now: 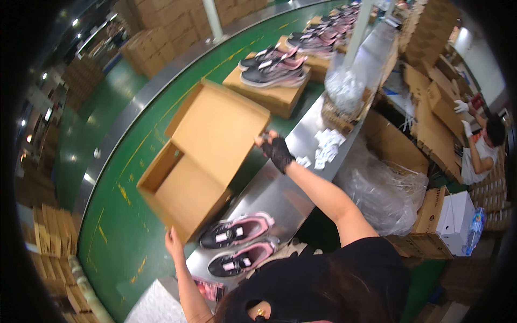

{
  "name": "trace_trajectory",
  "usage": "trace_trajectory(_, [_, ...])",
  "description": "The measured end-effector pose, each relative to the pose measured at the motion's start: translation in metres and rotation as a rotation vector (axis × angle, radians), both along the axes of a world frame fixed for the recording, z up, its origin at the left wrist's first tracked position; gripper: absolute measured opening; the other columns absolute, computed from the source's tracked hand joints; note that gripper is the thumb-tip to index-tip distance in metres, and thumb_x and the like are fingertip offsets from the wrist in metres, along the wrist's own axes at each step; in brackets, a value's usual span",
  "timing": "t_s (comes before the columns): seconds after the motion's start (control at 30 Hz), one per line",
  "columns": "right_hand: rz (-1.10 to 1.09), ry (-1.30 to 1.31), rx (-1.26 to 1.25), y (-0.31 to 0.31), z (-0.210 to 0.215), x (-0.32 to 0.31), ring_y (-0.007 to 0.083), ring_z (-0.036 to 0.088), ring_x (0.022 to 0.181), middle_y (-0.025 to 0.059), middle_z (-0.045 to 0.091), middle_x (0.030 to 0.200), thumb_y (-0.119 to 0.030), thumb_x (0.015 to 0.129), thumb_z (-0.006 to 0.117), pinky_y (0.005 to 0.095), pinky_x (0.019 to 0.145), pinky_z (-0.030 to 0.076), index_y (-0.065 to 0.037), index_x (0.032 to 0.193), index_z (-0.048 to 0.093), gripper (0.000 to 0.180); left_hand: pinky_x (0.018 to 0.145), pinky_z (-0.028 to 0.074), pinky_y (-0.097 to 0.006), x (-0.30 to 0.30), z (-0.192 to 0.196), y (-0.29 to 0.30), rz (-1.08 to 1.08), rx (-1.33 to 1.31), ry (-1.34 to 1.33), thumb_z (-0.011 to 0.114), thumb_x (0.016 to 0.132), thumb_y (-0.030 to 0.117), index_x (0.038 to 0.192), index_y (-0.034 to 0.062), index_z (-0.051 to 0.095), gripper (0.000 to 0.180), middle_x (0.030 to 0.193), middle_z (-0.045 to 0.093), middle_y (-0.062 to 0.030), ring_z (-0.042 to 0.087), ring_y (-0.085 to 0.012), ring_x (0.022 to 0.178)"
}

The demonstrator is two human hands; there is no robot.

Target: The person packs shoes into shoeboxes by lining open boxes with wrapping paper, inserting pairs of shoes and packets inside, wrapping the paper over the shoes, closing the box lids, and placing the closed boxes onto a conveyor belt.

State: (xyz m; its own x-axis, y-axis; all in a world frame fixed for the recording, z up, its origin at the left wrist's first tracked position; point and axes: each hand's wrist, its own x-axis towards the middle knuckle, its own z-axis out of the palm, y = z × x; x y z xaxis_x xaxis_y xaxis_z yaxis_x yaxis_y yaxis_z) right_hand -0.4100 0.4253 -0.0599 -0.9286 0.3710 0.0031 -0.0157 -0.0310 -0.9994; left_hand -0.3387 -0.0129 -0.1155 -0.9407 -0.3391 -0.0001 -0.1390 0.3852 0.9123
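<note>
An open brown cardboard shoebox [186,188] with its hinged lid [218,116] folded back lies in front of me, its inside bare. My left hand [173,242] grips the box's near edge, fingers partly behind the cardboard. At the right corner of the lid, my right hand [276,151], in a black fingerless glove, is closed on the edge. Close by the box, a grey-and-pink sneaker [237,230] rests on the metal ledge [261,194]. Beside it, nearer me, sits its matching sneaker [243,259]. Both carry white tags.
A green conveyor belt [121,231] curves away, carrying sneakers [273,72] on closed boxes. White paper packets [327,146] lie on the ledge, near a plastic bag of packets [344,89]. Clear plastic wrap [379,188] and cartons stand right. A co-worker [482,148] in white gloves handles cardboard.
</note>
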Motion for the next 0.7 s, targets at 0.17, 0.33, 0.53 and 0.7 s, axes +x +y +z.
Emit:
trace_trajectory(0.17, [-0.169, -0.361, 1.472, 0.051, -0.080, 0.084, 0.0371, 0.036, 0.110, 0.0159, 0.040, 0.121, -0.030, 0.075, 0.058, 0.0441, 0.085, 0.038, -0.019, 0.109, 0.053, 0.035, 0.050, 0.041, -0.023, 0.052, 0.011, -0.043, 0.274, 0.092, -0.114, 0.045, 0.084, 0.046, 0.103, 0.0010, 0.050, 0.050, 0.086, 0.052, -0.0070, 0.052, -0.0149, 0.067])
trace_trajectory(0.33, [-0.180, 0.028, 1.238, 0.049, -0.114, 0.118, 0.0288, 0.047, 0.087, 0.0101, 0.050, 0.093, -0.013, 0.075, 0.055, 0.0364, 0.068, 0.045, -0.010, 0.093, 0.057, 0.018, 0.051, 0.042, -0.024, 0.115, -0.004, -0.137, 0.506, 0.017, -0.021, 0.046, 0.084, 0.039, 0.104, 0.0018, 0.050, 0.043, 0.087, 0.054, -0.0065, 0.054, -0.0167, 0.067])
trace_trajectory(0.53, [-0.152, 0.151, 1.011, 0.032, -0.098, 0.102, 0.0300, 0.051, 0.080, 0.0125, 0.051, 0.086, -0.009, 0.075, 0.052, 0.0377, 0.069, 0.044, -0.005, 0.086, 0.054, 0.012, 0.065, 0.040, -0.031, 0.212, 0.005, -0.194, 0.810, -0.412, -0.142, 0.051, 0.080, 0.040, 0.106, 0.0008, 0.051, 0.047, 0.095, 0.052, -0.0120, 0.051, -0.0243, 0.080])
trace_trajectory(0.7, [-0.082, 0.345, 0.387, -0.043, 0.004, 0.057, 0.0113, 0.051, 0.067, 0.0031, 0.053, 0.076, -0.005, 0.082, 0.051, 0.0235, 0.058, 0.043, -0.004, 0.092, 0.054, 0.011, 0.079, 0.037, -0.038, 0.299, 0.021, -0.203, 0.838, -0.816, -0.428, 0.054, 0.077, 0.044, 0.107, 0.0000, 0.051, 0.054, 0.103, 0.051, -0.0173, 0.047, -0.0306, 0.093])
